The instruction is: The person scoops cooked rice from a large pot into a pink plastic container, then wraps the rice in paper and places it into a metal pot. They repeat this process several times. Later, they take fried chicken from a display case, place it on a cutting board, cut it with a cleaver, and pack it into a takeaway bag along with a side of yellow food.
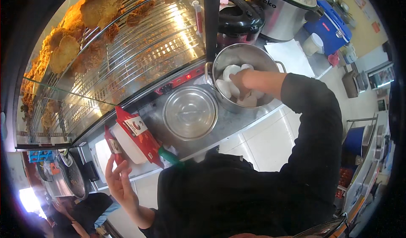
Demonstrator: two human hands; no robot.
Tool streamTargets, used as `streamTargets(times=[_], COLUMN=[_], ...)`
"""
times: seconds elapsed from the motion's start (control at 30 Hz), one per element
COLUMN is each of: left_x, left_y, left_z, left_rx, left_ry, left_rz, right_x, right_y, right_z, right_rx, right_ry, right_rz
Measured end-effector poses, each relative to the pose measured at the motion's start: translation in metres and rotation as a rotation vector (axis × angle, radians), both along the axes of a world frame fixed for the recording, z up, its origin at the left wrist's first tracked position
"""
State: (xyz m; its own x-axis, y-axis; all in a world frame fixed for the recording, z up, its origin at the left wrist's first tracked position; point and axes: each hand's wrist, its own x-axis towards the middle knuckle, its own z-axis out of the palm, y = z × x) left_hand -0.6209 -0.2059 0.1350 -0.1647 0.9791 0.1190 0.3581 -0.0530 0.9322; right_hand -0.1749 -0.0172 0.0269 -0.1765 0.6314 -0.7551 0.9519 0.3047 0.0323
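My right hand (pixel 242 83) reaches down into a deep stainless steel pot (pixel 234 52), its fingers among several white rounded wrapped bundles (pixel 232 71); the fingertips are partly hidden, so its hold is unclear. My left hand (pixel 122 181) is raised in front of the counter's edge with its fingers apart and nothing in it. Near it stand a red printed packet (pixel 134 128), a white container (pixel 130 144) and a smaller red packet (pixel 114 146). A round metal lid (pixel 190 112) lies flat on the counter, left of the pot.
A glass display warmer (pixel 142 57) with fried chicken (pixel 98 9) on wire racks fills the upper left. Behind the pot stand a black cooker (pixel 239 19) and a large rice cooker (pixel 282 12). White paper (pixel 290 55), a plastic tub (pixel 312 44) and a blue cooler (pixel 328 25) are at right. Another person (pixel 85 209) is at lower left.
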Motion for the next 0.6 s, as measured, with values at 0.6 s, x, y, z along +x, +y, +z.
streamTargets(times=[0.6], left_x=[0.075], left_y=[0.021], left_z=[-0.005], left_rx=[0.113], left_ry=[-0.056], left_rz=[-0.335], right_x=[0.044], right_y=[0.012], right_z=[-0.018], right_rx=[0.256], right_ry=[-0.233], right_rz=[0.304])
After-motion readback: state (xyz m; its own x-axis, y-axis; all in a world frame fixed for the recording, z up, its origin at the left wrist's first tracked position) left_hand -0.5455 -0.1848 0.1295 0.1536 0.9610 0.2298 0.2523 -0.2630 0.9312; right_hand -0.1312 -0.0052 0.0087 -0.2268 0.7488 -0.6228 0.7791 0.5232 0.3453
